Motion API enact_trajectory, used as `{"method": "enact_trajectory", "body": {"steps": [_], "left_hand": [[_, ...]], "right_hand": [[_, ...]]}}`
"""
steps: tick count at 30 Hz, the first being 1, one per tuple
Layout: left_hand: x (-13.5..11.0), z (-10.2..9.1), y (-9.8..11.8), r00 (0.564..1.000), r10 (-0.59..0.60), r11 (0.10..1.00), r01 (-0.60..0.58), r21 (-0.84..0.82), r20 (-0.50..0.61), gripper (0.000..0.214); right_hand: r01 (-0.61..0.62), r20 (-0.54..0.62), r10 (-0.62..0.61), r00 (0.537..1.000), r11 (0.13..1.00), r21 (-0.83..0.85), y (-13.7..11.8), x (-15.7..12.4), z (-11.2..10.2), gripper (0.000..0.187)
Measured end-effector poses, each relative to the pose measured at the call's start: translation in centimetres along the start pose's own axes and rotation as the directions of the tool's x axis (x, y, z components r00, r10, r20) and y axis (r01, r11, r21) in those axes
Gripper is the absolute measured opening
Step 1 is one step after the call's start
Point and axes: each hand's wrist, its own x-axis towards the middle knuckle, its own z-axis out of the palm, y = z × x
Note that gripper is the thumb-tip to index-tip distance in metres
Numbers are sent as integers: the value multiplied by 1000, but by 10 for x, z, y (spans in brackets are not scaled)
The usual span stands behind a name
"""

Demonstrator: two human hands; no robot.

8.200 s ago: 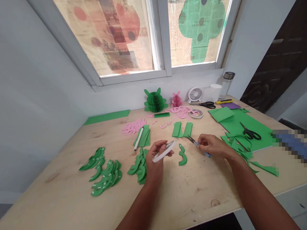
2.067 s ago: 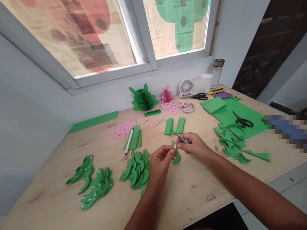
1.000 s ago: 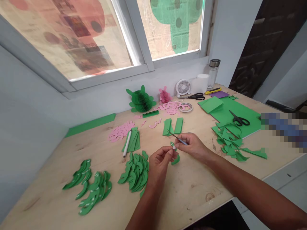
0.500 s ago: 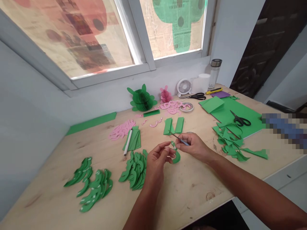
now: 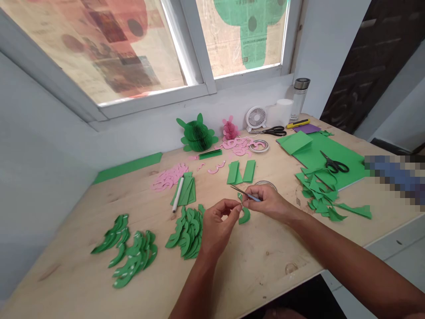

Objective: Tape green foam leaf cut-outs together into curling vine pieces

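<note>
My left hand (image 5: 217,223) hovers over the wooden table (image 5: 232,270), thumb and fingertips pinched together at the upper end of a curved green paper piece (image 5: 245,215). My right hand (image 5: 267,203) is closed round small scissors with a blue handle (image 5: 246,195), their tips pointing up and left. It rests just right of the curved piece. A pile of similar green curved pieces (image 5: 186,228) lies left of my left hand. Whether the pinch holds anything I cannot make out.
More green curved pieces (image 5: 131,254) lie at the left. Pink cut-outs (image 5: 168,177), a white pen (image 5: 177,195), folded green strips (image 5: 241,172), a tape roll (image 5: 259,145), green scraps (image 5: 320,195), black scissors (image 5: 334,164), a small fan (image 5: 255,118) and a bottle (image 5: 299,97) stand farther back.
My left hand held a tape roll at first and no longer does; both hands have come together at the curved green piece. In the last second my left hand's pinch shifted slightly toward it.
</note>
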Motion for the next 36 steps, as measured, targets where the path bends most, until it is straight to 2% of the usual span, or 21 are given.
{"method": "enact_trajectory", "body": {"steps": [13,17,19,22,24,27,31,36], "left_hand": [[-2,0,-1,997,75,987,-79,138,37,10],[-2,1,0,998,64,991,-66,118,25,10],[-2,2,1,999,33,998,-33,46,-5,10],[-2,4,4,995,-21,987,4,-161,-99,10],[-1,5,4,986,-56,949,5,-315,-155,11],[2,5,3,976,-115,870,11,-493,-182,12],[4,5,0,974,-138,798,0,-602,-182,15],[3,7,-3,973,-164,729,8,-684,-163,13]], "right_hand": [[22,51,-22,998,1000,6,6,0,1,17],[48,16,-48,999,999,-6,7,1,1,16],[46,-28,-47,998,998,-38,6,0,1,18],[35,-92,-43,995,995,-90,2,-1,2,24],[40,-103,-48,993,996,-75,-2,-3,3,29],[41,-71,-43,997,999,-26,-5,-5,6,37],[57,-6,-58,998,997,-44,-2,-4,10,38],[76,13,-75,997,994,-75,5,-4,15,36]]}}
